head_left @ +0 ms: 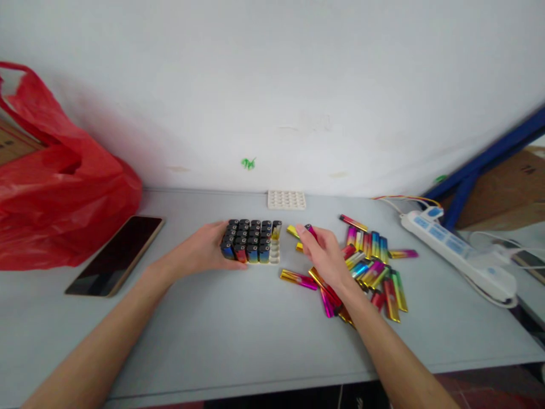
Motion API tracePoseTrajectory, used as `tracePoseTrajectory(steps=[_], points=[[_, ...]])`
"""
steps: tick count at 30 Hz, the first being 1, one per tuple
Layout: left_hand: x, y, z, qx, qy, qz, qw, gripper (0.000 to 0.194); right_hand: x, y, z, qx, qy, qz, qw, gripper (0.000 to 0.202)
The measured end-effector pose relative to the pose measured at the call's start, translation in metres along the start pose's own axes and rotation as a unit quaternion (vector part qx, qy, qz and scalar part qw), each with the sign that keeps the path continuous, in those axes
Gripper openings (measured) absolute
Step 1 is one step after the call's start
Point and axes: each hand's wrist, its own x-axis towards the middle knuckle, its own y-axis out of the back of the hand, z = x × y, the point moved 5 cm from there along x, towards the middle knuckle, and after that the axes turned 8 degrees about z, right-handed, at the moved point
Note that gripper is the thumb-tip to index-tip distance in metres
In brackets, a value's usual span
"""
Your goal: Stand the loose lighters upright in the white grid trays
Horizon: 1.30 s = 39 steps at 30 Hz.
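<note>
My left hand (208, 247) is wrapped round the left side of a white tray (275, 258) in which several black-topped metallic lighters (252, 241) stand upright in rows. The tray's right-hand column has one lighter at the back and bare holes in front of it. My right hand (326, 253), to the right of the tray, pinches a lighter with a dark end (310, 229). Around and under my right hand lies a loose pile of colourful metallic lighters (374, 272), some partly hidden by the hand and forearm.
A second white holed tray (286, 200) lies by the wall. At left are a red plastic bag (63, 187) and a phone (116, 255). On the right, a white power strip (457, 255) with cables lies near a blue metal frame (464, 190) and a cardboard box (506, 190).
</note>
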Motion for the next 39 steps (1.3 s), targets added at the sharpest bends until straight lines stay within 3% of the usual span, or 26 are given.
tracePoseTrajectory(steps=[9, 19, 25, 33, 39], points=[[-0.002, 0.000, 0.005, -0.021, 0.007, -0.022, 1.000, 0.068, 0.001, 0.003, -0.004, -0.085, 0.034, 0.042, 0.995, 0.044], [-0.002, -0.001, 0.007, -0.039, 0.023, -0.031, 0.998, 0.066, 0.001, 0.005, -0.010, -0.125, 0.068, 0.064, 0.988, 0.055], [-0.001, -0.002, 0.004, -0.046, 0.020, -0.028, 0.998, 0.062, -0.003, 0.001, -0.013, -0.128, 0.082, 0.044, 0.987, 0.040], [-0.001, 0.001, 0.007, -0.033, 0.028, -0.029, 0.999, 0.062, -0.004, 0.000, -0.014, -0.145, 0.079, 0.018, 0.986, 0.037], [-0.002, 0.000, 0.012, -0.057, 0.024, -0.044, 0.997, 0.063, -0.005, 0.004, -0.026, -0.173, 0.194, -0.043, 0.965, 0.043]])
